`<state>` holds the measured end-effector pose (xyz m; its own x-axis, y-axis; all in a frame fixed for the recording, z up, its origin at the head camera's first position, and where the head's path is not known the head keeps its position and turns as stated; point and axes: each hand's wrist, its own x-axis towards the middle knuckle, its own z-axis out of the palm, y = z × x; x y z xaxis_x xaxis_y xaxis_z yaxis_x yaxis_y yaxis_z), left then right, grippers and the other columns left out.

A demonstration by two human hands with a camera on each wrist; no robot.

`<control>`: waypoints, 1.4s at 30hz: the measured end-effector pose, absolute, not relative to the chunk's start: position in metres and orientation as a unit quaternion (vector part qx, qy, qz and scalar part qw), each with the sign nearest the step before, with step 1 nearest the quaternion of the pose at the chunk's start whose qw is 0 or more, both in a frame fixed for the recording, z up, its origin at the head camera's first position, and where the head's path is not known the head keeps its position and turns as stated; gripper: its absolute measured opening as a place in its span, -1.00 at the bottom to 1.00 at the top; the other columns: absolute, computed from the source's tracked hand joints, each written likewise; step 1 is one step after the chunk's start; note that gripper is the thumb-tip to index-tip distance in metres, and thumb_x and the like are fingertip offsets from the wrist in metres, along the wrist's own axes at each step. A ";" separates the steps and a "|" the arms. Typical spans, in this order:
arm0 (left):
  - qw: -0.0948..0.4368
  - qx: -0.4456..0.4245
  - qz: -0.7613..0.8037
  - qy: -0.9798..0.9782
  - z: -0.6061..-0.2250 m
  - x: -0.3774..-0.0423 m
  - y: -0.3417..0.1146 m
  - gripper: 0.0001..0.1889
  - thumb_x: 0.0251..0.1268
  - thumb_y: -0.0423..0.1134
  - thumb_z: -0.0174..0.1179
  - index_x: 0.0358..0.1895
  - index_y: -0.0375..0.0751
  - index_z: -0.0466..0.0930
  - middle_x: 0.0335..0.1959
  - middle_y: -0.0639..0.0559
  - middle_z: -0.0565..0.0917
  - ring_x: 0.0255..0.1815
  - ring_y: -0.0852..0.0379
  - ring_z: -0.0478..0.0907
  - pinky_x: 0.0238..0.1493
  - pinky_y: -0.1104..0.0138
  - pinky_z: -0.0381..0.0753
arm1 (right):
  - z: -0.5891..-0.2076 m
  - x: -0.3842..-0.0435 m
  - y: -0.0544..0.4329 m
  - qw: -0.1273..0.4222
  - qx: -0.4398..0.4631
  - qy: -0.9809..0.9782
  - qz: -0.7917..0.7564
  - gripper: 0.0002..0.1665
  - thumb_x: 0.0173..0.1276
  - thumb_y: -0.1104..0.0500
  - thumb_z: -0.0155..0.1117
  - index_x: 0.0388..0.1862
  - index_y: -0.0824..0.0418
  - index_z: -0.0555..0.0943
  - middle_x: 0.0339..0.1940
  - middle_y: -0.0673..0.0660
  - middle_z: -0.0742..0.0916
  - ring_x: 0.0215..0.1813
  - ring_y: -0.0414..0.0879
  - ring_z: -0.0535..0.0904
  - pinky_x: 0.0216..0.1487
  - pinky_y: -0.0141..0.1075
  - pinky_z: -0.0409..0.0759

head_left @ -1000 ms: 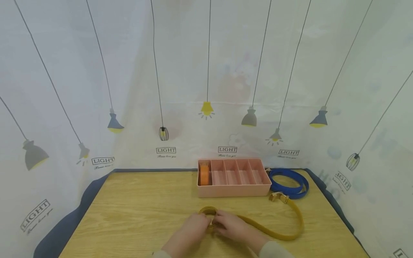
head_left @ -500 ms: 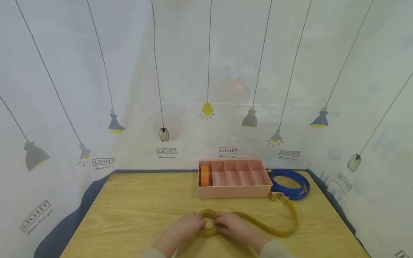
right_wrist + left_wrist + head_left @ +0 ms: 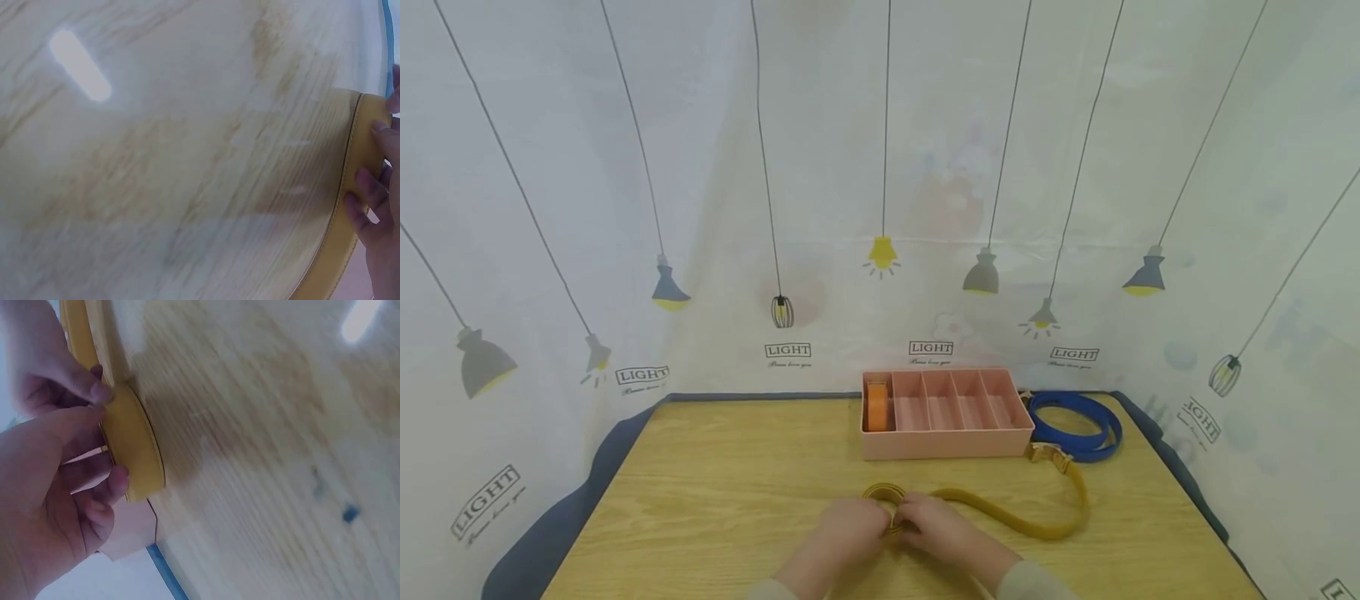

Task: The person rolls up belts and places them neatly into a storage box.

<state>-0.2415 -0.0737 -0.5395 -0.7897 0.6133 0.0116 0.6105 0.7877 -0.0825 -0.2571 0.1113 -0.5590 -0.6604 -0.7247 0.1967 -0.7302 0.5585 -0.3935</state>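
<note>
A mustard-yellow belt (image 3: 1045, 529) lies on the table, part of it rolled into a round coil standing on edge. My left hand (image 3: 850, 529) grips the coil from its left side, and my right hand (image 3: 942, 532) pinches it from the right. In the left wrist view the belt coil (image 3: 136, 447) shows its smooth outer face, fingers of both hands curled at its edge. From the right wrist, stitching runs along the belt (image 3: 359, 162) under my right fingers. The loose length curves off rightward to a gold-coloured buckle (image 3: 1051, 455).
Behind the hands stands a pink divided box (image 3: 947, 444), an orange rolled belt (image 3: 877, 407) in its leftmost compartment. A blue belt (image 3: 1078, 450) lies loosely coiled right of the box. The wooden table (image 3: 715, 483) meets a lamp-patterned curtain at the back.
Both hands spread to the sides of the coil, then came back together on it. The loose length of the yellow belt has drawn in a little to the left.
</note>
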 end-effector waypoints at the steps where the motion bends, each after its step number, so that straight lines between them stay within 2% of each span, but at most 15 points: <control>1: 0.019 -0.319 0.040 -0.947 -0.540 -0.240 -0.071 -0.77 0.25 -0.10 0.23 -0.57 0.00 0.52 -0.60 0.17 0.52 -0.56 0.20 0.50 -0.53 0.30 0.49 | -0.560 -0.257 0.111 0.010 0.414 -0.881 0.227 -0.90 0.24 0.20 0.41 -0.28 0.14 0.67 -0.31 -0.11 0.60 -0.22 -0.33 0.49 -0.17 -0.47 0.52; 4: 0.026 -0.311 0.048 -0.949 -0.543 -0.238 -0.066 -0.78 0.24 -0.13 0.24 -0.56 -0.01 0.52 -0.61 0.15 0.52 -0.57 0.21 0.48 -0.53 0.32 0.51 | -0.563 -0.258 0.112 0.023 0.421 -0.878 0.225 -0.91 0.25 0.21 0.40 -0.26 0.13 0.67 -0.29 -0.11 0.61 -0.21 -0.32 0.51 -0.16 -0.45 0.53; 7: 0.044 -0.299 0.054 -0.952 -0.547 -0.237 -0.064 -0.86 0.19 -0.20 0.27 -0.50 -0.03 0.56 -0.56 0.14 0.52 -0.57 0.22 0.49 -0.54 0.34 0.52 | -0.566 -0.257 0.115 0.025 0.422 -0.881 0.211 -0.83 0.27 0.23 0.37 -0.15 0.13 0.66 -0.20 -0.08 0.62 -0.16 -0.28 0.54 -0.11 -0.43 0.55; 11: 0.054 -0.305 0.050 -0.949 -0.551 -0.239 -0.067 -0.94 0.16 -0.28 0.30 -0.33 -0.06 0.61 -0.43 0.11 0.57 -0.48 0.21 0.54 -0.46 0.38 0.57 | -0.569 -0.256 0.120 0.008 0.417 -0.888 0.196 -0.66 0.32 0.24 0.32 0.08 0.12 0.62 0.12 0.05 0.61 0.06 -0.13 0.58 0.06 -0.30 0.55; 15: 0.025 -0.333 0.035 -0.942 -0.550 -0.240 -0.078 -0.89 0.22 -0.32 0.26 -0.21 -0.06 0.62 -0.35 0.10 0.60 -0.35 0.20 0.58 -0.31 0.37 0.60 | -0.567 -0.257 0.123 -0.005 0.417 -0.891 0.181 -0.60 0.35 0.20 0.31 0.17 0.11 0.59 0.35 0.10 0.49 0.22 -0.04 0.53 0.14 -0.22 0.53; 18: -0.007 -0.341 0.019 -0.940 -0.547 -0.241 -0.088 -0.90 0.26 -0.35 0.23 -0.22 -0.07 0.63 -0.34 0.10 0.61 -0.32 0.19 0.57 -0.25 0.36 0.59 | -0.564 -0.260 0.126 -0.002 0.428 -0.889 0.163 -0.59 0.35 0.21 0.31 0.18 0.11 0.59 0.36 0.07 0.49 0.22 -0.07 0.53 0.12 -0.25 0.55; 21: -0.038 -0.341 0.006 -0.939 -0.543 -0.243 -0.098 -0.90 0.26 -0.36 0.22 -0.25 -0.05 0.65 -0.33 0.12 0.61 -0.32 0.20 0.55 -0.23 0.35 0.57 | -0.561 -0.262 0.127 0.013 0.454 -0.878 0.151 -0.60 0.34 0.25 0.31 0.16 0.12 0.60 0.34 0.08 0.51 0.22 -0.07 0.53 0.11 -0.26 0.55; 24: -0.045 -0.347 0.007 -0.937 -0.540 -0.243 -0.104 -0.90 0.26 -0.35 0.22 -0.29 -0.03 0.65 -0.30 0.13 0.61 -0.30 0.20 0.55 -0.21 0.35 0.57 | -0.561 -0.262 0.125 0.039 0.480 -0.866 0.136 -0.64 0.32 0.27 0.31 0.10 0.13 0.62 0.28 0.09 0.57 0.20 -0.07 0.55 0.11 -0.28 0.55; 28: -0.009 -0.368 0.019 -0.930 -0.540 -0.241 -0.107 -0.92 0.26 -0.35 0.21 -0.29 -0.06 0.64 -0.28 0.12 0.62 -0.28 0.20 0.57 -0.20 0.37 0.57 | -0.563 -0.261 0.120 0.052 0.475 -0.868 0.133 -0.76 0.32 0.27 0.31 -0.04 0.12 0.65 0.08 0.03 0.66 0.08 -0.14 0.60 0.07 -0.34 0.55; 31: 0.015 -0.373 0.029 -0.927 -0.542 -0.239 -0.105 -0.92 0.26 -0.33 0.22 -0.25 -0.07 0.64 -0.27 0.12 0.62 -0.27 0.20 0.56 -0.21 0.37 0.57 | -0.562 -0.261 0.119 0.040 0.455 -0.878 0.145 -0.82 0.31 0.27 0.32 -0.12 0.10 0.67 -0.09 -0.07 0.66 -0.06 -0.24 0.60 -0.02 -0.42 0.55; 34: 0.014 -0.366 0.024 -0.930 -0.544 -0.237 -0.100 -0.93 0.29 -0.28 0.21 -0.21 -0.07 0.65 -0.27 0.13 0.60 -0.26 0.19 0.56 -0.22 0.35 0.58 | -0.560 -0.261 0.117 0.029 0.449 -0.878 0.161 -0.83 0.27 0.29 0.34 -0.17 0.12 0.66 -0.19 -0.10 0.63 -0.15 -0.28 0.57 -0.09 -0.46 0.54; 38: 0.017 -0.357 0.012 -0.934 -0.548 -0.235 -0.091 -0.94 0.32 -0.20 0.20 -0.26 -0.07 0.63 -0.38 0.15 0.55 -0.38 0.20 0.49 -0.34 0.36 0.54 | -0.559 -0.259 0.115 0.018 0.433 -0.882 0.187 -0.77 0.23 0.31 0.38 -0.17 0.17 0.55 -0.28 -0.06 0.61 -0.23 -0.28 0.55 -0.17 -0.45 0.55; 42: 0.041 -0.350 0.025 -0.936 -0.550 -0.234 -0.082 -0.92 0.26 -0.15 0.23 -0.30 -0.05 0.62 -0.47 0.16 0.50 -0.51 0.20 0.40 -0.46 0.36 0.45 | -0.558 -0.257 0.114 0.012 0.416 -0.884 0.212 -0.65 0.21 0.31 0.38 -0.14 0.15 0.41 -0.36 -0.09 0.57 -0.30 -0.30 0.52 -0.25 -0.46 0.54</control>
<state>-0.2340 -0.0820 -0.5499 -0.7519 0.6565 0.0596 0.6525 0.7541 -0.0748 -0.2571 0.1138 -0.5584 -0.6539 -0.7302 0.1979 -0.7406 0.5644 -0.3646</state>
